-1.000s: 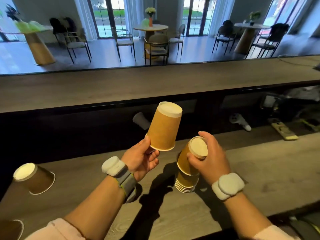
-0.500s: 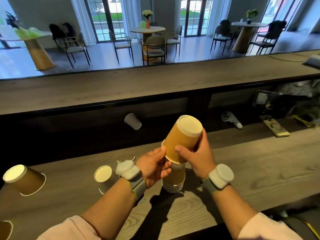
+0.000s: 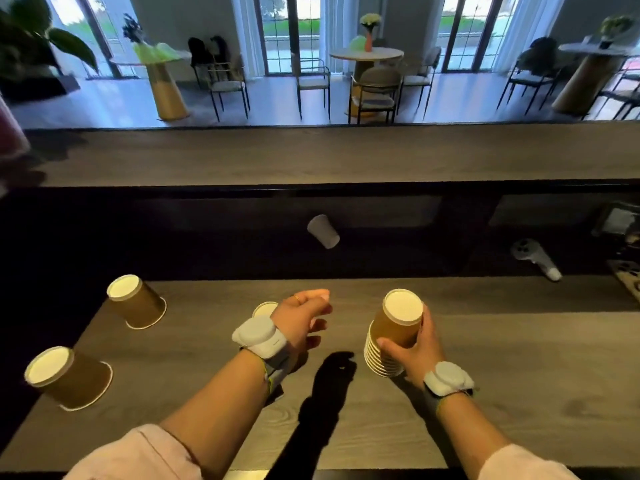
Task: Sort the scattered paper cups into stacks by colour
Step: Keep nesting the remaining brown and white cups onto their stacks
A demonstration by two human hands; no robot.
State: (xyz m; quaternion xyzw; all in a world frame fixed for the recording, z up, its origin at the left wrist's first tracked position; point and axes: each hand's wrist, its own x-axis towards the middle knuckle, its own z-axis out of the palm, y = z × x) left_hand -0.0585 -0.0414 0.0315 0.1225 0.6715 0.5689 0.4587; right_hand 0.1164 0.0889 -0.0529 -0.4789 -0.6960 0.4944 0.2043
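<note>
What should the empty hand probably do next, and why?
Probably reach back for the cup just behind the left hand. That hand is empty and closest to it, while the right hand holds the stack, and the cup looks the same brown.

A café or event lounge: a long wooden bar counter (image 3: 311, 157) crosses the frame's middle, with round tables (image 3: 366, 55), chairs (image 3: 374, 91) and tall glazed doors (image 3: 287, 29) along the top
</note>
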